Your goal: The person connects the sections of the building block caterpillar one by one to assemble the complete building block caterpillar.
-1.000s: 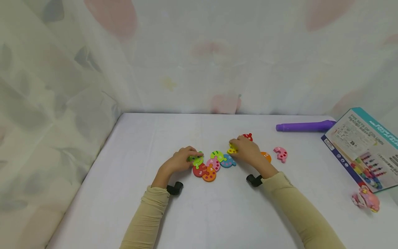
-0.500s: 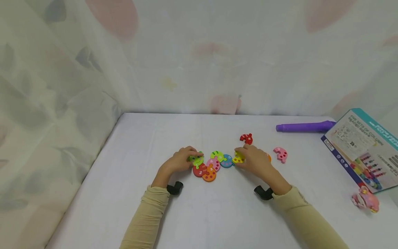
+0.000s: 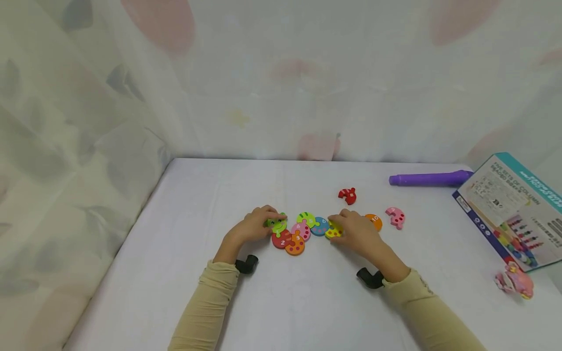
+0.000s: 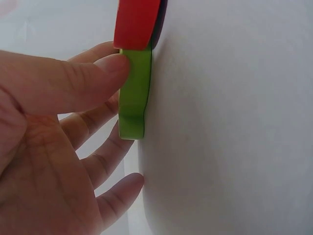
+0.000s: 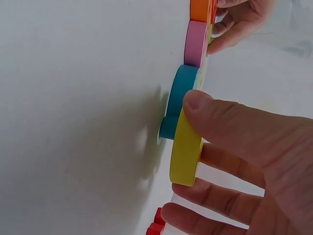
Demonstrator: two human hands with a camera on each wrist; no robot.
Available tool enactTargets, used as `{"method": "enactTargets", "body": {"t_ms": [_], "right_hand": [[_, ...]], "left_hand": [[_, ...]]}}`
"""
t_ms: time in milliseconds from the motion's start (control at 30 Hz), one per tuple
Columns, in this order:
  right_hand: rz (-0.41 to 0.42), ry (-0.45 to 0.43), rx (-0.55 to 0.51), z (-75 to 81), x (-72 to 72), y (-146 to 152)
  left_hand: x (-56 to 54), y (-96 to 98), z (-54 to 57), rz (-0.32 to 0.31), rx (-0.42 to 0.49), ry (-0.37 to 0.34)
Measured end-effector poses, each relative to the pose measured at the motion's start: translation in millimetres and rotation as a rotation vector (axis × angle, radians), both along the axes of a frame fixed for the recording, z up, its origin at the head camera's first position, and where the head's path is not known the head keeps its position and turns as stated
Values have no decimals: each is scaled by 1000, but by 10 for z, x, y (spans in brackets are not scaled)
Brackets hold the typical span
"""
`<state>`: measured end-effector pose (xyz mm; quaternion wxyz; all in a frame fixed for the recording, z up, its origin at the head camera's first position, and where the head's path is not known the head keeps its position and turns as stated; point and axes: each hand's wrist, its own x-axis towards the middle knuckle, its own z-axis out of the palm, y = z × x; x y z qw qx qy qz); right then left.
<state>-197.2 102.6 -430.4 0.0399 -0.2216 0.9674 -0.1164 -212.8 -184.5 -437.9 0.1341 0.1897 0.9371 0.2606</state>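
A chain of coloured numbered puzzle pieces lies mid-table: green head piece (image 3: 277,224), red 2 (image 3: 281,240), orange 3 (image 3: 295,245), pink 4 (image 3: 301,229), green 5 (image 3: 307,219), blue 6 (image 3: 320,225). My left hand (image 3: 254,227) pinches the green head piece (image 4: 133,93), thumb on its edge, fingers behind it. My right hand (image 3: 354,231) pinches a yellow piece (image 3: 334,230) and holds it against the blue piece. In the right wrist view the yellow piece (image 5: 186,147) overlaps the blue one (image 5: 178,98), slightly tilted off the table.
Loose pieces lie near my right hand: red (image 3: 348,195), orange 10 (image 3: 374,222), pink 9 (image 3: 396,217). A purple tube (image 3: 430,179) and a printed box (image 3: 511,209) sit at the far right, with a small pink toy (image 3: 513,282) in front. A curtain hangs behind the table.
My right hand carried the yellow piece from beside the red loose piece down and left to the blue piece's end, uncovering the orange 10. The left hand stayed put.
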Motion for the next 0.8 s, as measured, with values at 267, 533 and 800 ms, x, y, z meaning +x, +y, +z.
{"method": "enactTargets", "body": {"t_ms": [267, 533, 800], "right_hand": [[5, 15, 5, -3, 25, -6], [20, 11, 35, -32, -11, -32], [13, -36, 60, -23, -32, -31]], "left_hand": [[-8, -2, -20, 1, -17, 1], [-2, -15, -26, -15, 8, 30], [-18, 2, -18, -2, -2, 4]]}}
